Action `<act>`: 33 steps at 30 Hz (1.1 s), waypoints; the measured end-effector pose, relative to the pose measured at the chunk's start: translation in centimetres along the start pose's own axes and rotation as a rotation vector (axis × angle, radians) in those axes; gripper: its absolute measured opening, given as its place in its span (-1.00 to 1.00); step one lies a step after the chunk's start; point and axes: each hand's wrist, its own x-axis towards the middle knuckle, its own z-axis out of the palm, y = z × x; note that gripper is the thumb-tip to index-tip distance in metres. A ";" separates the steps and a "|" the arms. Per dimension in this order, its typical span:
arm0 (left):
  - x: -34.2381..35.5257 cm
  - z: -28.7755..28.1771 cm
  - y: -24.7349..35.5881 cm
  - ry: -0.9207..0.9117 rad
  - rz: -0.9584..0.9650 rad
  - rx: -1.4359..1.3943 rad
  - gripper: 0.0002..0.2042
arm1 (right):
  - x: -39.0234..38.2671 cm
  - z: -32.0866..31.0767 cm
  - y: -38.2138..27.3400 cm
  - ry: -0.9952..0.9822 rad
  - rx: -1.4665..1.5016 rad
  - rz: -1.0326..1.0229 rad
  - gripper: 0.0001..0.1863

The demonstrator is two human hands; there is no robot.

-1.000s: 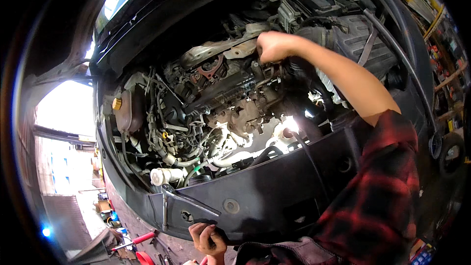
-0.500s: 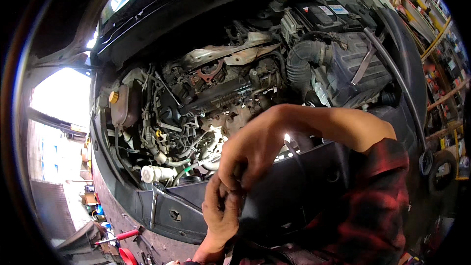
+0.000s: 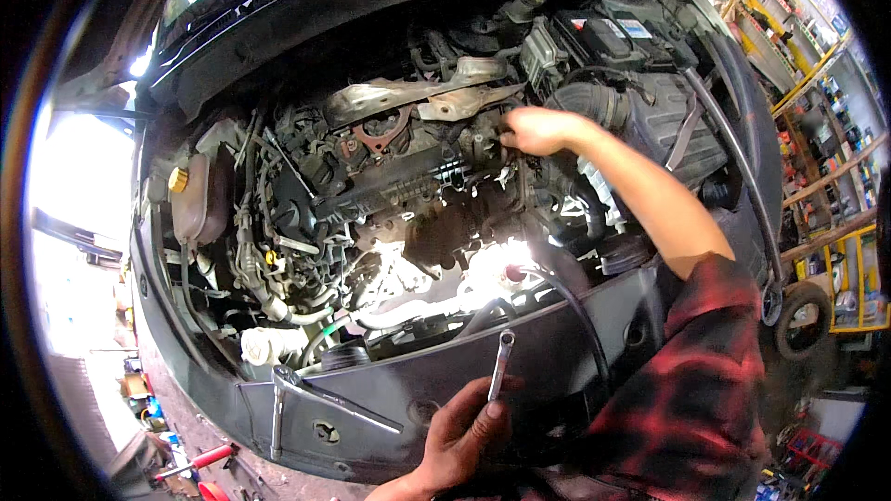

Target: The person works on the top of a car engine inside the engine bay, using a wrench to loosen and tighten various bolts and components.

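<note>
My left hand (image 3: 461,441), low in the middle above the black front panel (image 3: 566,362), is closed around a small chrome ring-end wrench (image 3: 502,366). The wrench points upward, with its ring end free. My right arm stretches across the engine bay, and my right hand (image 3: 540,133) is at the right end of the engine (image 3: 399,176). Its fingers are curled in at a dark part there, just left of the ribbed air hose (image 3: 589,104). What those fingertips grip, if anything, is hidden.
A ratchet wrench (image 3: 339,401) with a socket lies on the front panel at left. A bright work light (image 3: 513,271) glows behind that panel. A long metal bar (image 3: 738,144) runs along the right fender. The battery (image 3: 608,37) sits far right, a coolant tank (image 3: 202,195) at left.
My hands were together over the front panel. The right hand has moved away to the far side of the engine, and the wrench now shows in my left. The view has shifted slightly.
</note>
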 end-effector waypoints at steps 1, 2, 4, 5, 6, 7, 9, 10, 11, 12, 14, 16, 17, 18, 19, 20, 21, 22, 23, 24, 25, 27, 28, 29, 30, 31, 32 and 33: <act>0.0 -0.3 0.0 -0.067 -0.060 -0.078 -0.64 | 1.2 1.7 1.1 0.104 0.013 0.057 -0.62; 0.1 -0.4 -0.2 -0.050 -0.040 -0.057 -0.64 | 3.2 3.2 1.7 0.212 0.037 0.083 -0.61; 0.3 -0.3 -0.7 -0.012 0.007 -0.013 -0.63 | 6.2 4.8 3.2 0.218 0.058 0.089 -0.60; 0.4 -0.2 -0.9 -0.011 0.013 -0.030 -0.64 | 7.4 5.6 3.8 0.261 0.117 0.142 -0.58; 0.5 0.0 -1.2 -0.006 0.022 -0.046 -0.64 | 8.2 6.0 4.4 0.233 0.214 0.192 -0.56; 0.6 0.2 -1.5 0.004 0.037 -0.060 -0.64 | 8.9 6.7 4.6 0.184 0.226 0.193 -0.55; 0.8 0.8 -2.2 -0.004 0.006 -0.126 -0.73 | 9.5 7.2 4.8 0.197 0.276 0.159 -0.48; 0.9 1.1 -2.6 -0.007 0.003 -0.152 -0.77 | 9.1 7.2 5.1 0.210 0.449 0.062 -0.47; 1.4 1.2 -3.0 -0.108 0.126 -0.096 -0.67 | 9.1 7.2 4.8 0.211 0.526 0.097 -0.51; 1.5 1.5 -3.4 -0.122 0.052 -0.193 -0.69 | 8.6 7.0 4.9 0.173 0.636 0.067 -0.54; 1.9 1.6 -4.0 -0.140 0.078 -0.136 -0.70 | 8.3 6.5 4.5 0.148 0.758 0.103 -0.61; 1.9 1.4 -4.4 -0.203 -0.002 -0.162 -0.70 | 8.1 6.0 4.5 0.070 0.772 0.194 -0.59; 1.8 1.5 -4.5 -0.237 -0.005 -0.195 -0.68 | 8.2 5.8 4.6 0.031 0.757 0.190 -0.64; 1.7 1.6 -4.5 -0.208 0.007 -0.193 -0.68 | 8.3 5.9 4.8 0.041 0.775 0.197 -0.71; 1.6 1.7 -4.5 -0.183 0.016 -0.192 -0.68 | 8.6 5.8 5.0 0.021 0.810 0.167 -0.72; 1.6 1.8 -4.5 -0.161 0.021 -0.192 -0.68 | 8.9 6.0 5.2 -0.005 0.810 0.207 -0.73; 1.6 1.8 -4.5 -0.151 0.065 -0.204 -0.68 | 9.2 6.1 5.5 0.005 0.805 0.149 -0.73; 1.6 1.8 -4.4 -0.162 0.046 -0.202 -0.69 | 9.6 6.3 5.8 0.005 0.781 0.139 -0.73; 1.6 1.8 -4.4 -0.171 0.026 -0.205 -0.69 | 9.9 6.5 6.0 -0.005 0.723 0.191 -0.73; 1.7 1.6 -4.4 -0.179 0.006 -0.211 -0.69 | 10.2 6.6 6.1 0.021 0.704 0.201 -0.71; 1.7 1.6 -4.4 -0.176 0.019 -0.201 -0.69 | 10.7 6.7 6.0 0.036 0.652 0.273 -0.68; 1.7 1.4 -4.6 -0.165 0.042 -0.184 -0.70 | 11.3 6.5 5.8 0.007 0.642 0.405 -0.63; 1.7 1.4 -4.6 -0.178 0.011 -0.202 -0.70 | 11.4 6.5 5.6 0.027 0.638 0.406 -0.70; 1.7 1.3 -4.7 -0.192 -0.021 -0.218 -0.69 | 11.5 6.4 5.5 0.038 0.626 0.412 -0.73; 1.6 1.3 -4.6 -0.206 -0.054 -0.232 -0.69 | 11.5 6.3 5.3 0.046 0.599 0.437 -0.76; 1.6 1.4 -4.6 -0.176 -0.021 -0.230 -0.69 | 11.5 6.2 5.2 0.044 0.592 0.412 -0.78; 1.6 1.4 -4.5 -0.145 0.008 -0.230 -0.69 | 11.5 6.1 5.1 0.037 0.648 0.408 -0.76; 1.5 1.5 -4.4 -0.115 0.033 -0.231 -0.68 | 11.4 6.0 5.1 0.034 0.594 0.375 -0.77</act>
